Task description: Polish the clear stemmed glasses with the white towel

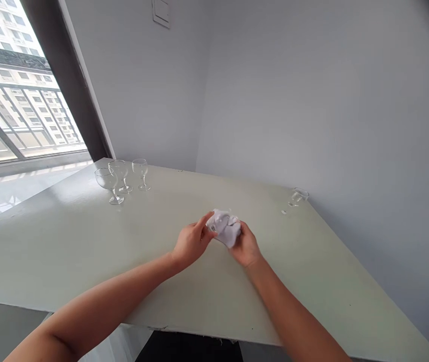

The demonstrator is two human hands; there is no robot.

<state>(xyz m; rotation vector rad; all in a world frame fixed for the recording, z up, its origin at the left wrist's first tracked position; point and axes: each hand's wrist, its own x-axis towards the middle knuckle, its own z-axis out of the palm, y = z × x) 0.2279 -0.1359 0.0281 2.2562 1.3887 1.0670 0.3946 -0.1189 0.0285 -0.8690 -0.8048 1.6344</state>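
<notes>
A crumpled white cloth (228,232) is held up between my two hands, above the middle of the table. My left hand (193,243) is closed, its thumb and forefinger pinching at the bundle's left side. Clear, shiny edges of what looks like a small glass (213,227) show there, mostly covered by the cloth. From the right, my right hand (246,246) wraps its fingers round the cloth, with the fingertips partly hidden behind it.
Three stemmed glasses (109,185) stand upright at the table's far left. Toward the right edge is a small clear glass cup (298,196), with a little whitish spot (284,212) beside it. Grey walls (293,100) border the table (86,261); a window (22,100) is on the left.
</notes>
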